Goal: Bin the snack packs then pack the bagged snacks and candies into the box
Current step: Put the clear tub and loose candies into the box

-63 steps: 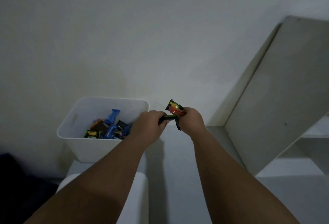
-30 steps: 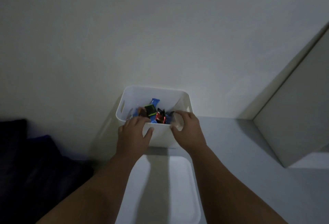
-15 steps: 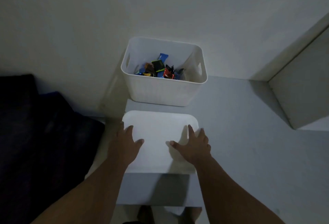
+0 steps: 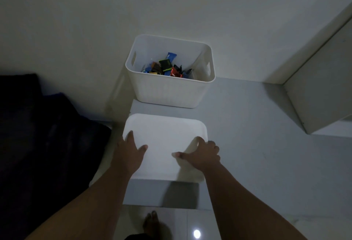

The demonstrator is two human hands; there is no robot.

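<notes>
You've got just one view: wide-angle head cam, looking forward and steeply down, close over the white lid (image 4: 165,135), white bin (image 4: 171,94) just past it.

white ribbed bin (image 4: 171,94), white lid (image 4: 163,135)

Loads of open room on the right: the grey bench (image 4: 257,135) is free between the white bin (image 4: 171,94) and the white cabinet (image 4: 323,87), which walls off the far right. The bin sits right up by the wall (image 4: 171,1) with its top open, so you can get in from above. The flat lid (image 4: 163,135) fills the front left, and dark fabric (image 4: 47,135) crowds the left edge.
</notes>
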